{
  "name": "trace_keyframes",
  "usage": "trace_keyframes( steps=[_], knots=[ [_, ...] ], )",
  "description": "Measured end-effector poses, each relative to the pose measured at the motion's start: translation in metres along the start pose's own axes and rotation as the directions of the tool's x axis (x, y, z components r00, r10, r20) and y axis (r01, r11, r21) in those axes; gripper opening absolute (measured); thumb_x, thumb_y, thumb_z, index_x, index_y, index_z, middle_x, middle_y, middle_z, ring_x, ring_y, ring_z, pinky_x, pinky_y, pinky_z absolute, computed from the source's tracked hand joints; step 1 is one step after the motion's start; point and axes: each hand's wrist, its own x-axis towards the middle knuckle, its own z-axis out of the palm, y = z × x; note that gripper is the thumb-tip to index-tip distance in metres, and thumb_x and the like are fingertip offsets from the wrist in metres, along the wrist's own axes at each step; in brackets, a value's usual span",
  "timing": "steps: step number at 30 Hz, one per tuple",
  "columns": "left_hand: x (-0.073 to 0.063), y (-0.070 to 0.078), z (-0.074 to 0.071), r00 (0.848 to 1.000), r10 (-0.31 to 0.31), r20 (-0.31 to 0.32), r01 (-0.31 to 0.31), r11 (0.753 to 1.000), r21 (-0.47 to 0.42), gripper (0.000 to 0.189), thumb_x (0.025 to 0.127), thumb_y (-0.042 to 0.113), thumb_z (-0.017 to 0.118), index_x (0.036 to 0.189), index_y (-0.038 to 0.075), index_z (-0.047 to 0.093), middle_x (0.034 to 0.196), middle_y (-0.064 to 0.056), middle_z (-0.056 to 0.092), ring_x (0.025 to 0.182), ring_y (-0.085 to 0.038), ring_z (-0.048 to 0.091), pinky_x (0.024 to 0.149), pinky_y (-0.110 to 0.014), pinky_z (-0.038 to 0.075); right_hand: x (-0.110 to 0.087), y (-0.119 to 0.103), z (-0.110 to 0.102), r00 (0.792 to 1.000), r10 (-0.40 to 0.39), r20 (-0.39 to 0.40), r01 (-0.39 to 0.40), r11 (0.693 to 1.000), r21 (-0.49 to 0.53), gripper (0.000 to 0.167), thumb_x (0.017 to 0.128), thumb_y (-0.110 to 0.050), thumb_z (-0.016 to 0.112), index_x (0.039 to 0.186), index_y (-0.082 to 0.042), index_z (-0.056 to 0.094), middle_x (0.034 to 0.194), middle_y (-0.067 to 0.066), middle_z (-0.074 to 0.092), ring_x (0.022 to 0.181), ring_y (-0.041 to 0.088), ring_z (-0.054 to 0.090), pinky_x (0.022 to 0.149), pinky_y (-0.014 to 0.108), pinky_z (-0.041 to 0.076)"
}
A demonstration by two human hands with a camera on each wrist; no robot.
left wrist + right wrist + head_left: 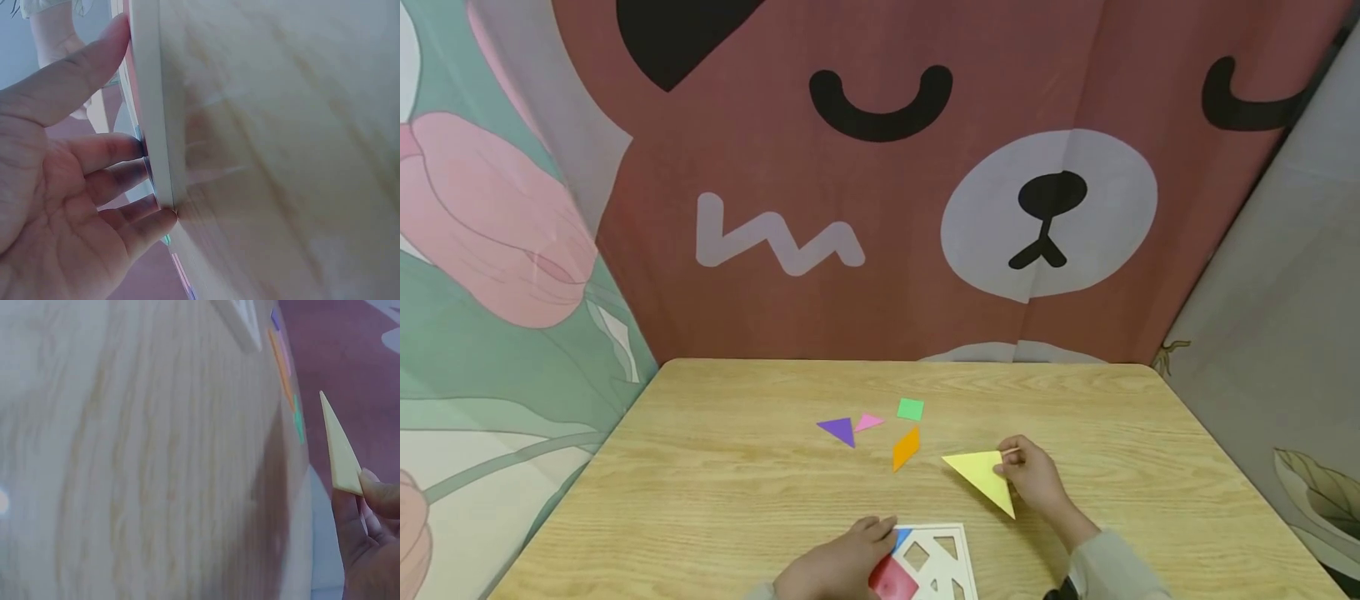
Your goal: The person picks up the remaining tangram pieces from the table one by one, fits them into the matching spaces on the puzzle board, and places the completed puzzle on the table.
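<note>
Wood-grain tabletop [737, 467]: yellow triangle [985, 477] pinched, board [940, 528] steadied

Head view: bear-print backdrop [880, 321] behind. Left hand [842, 558] rests on the board's left side, beside red piece [895, 582] and blue piece [902, 538]. Right hand [1036, 477] holds the triangle beyond and right of the board, well apart. Orange parallelogram [906, 448], green piece [911, 409], pink triangle [868, 422], purple triangle [840, 430] lie farther off.

Left wrist: fingers apart, tips on the board's edge. Light, even pressure is probably enough; best not to cover more of its face.

Right wrist: thumb and fingers clamped on one side of the triangle, raised above the tabletop. Exact tilt hard to tell; best to level it and line up corners before lowering.
</note>
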Motion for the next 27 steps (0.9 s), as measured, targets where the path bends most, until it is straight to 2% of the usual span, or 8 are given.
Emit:
trace_keyframes(
  steps=[12,23,27],
  knots=[
    [0.000,0.002,-0.001,0.999,-0.035,0.005,0.035,0.999,-0.022,0.075,0.066,0.038,0.070,0.129,0.009,0.041,0.133,-0.004,0.035,0.119,-0.023,0.032,0.083,-0.026,0.040,-0.010,-0.021,0.008,0.999,0.015,0.045,-0.019,0.995,0.094,0.024,0.075,0.010,0.056,0.098,0.007,0.050,0.074,0.008,0.050,0.064,0.017,0.048,0.051,0.026,0.044],
    [-0.001,0.003,-0.002,0.999,-0.030,0.024,0.031,0.997,-0.072,0.074,0.067,0.035,0.069,0.129,0.007,0.040,0.134,-0.006,0.033,0.119,-0.023,0.030,0.085,-0.026,0.039,-0.015,-0.023,0.010,0.998,0.012,0.061,-0.016,0.997,0.081,0.023,0.074,0.009,0.058,0.094,0.004,0.050,0.073,0.007,0.049,0.065,0.016,0.047,0.051,0.025,0.043],
    [-0.001,0.003,-0.002,1.000,-0.021,0.018,0.022,0.998,-0.058,0.073,0.067,0.032,0.069,0.129,0.006,0.040,0.134,-0.006,0.033,0.119,-0.023,0.030,0.086,-0.025,0.038,-0.016,-0.021,0.012,0.997,0.017,0.074,-0.025,0.994,0.107,0.023,0.073,0.011,0.058,0.093,0.005,0.050,0.071,0.006,0.049,0.063,0.016,0.047,0.050,0.024,0.043]
  ],
)
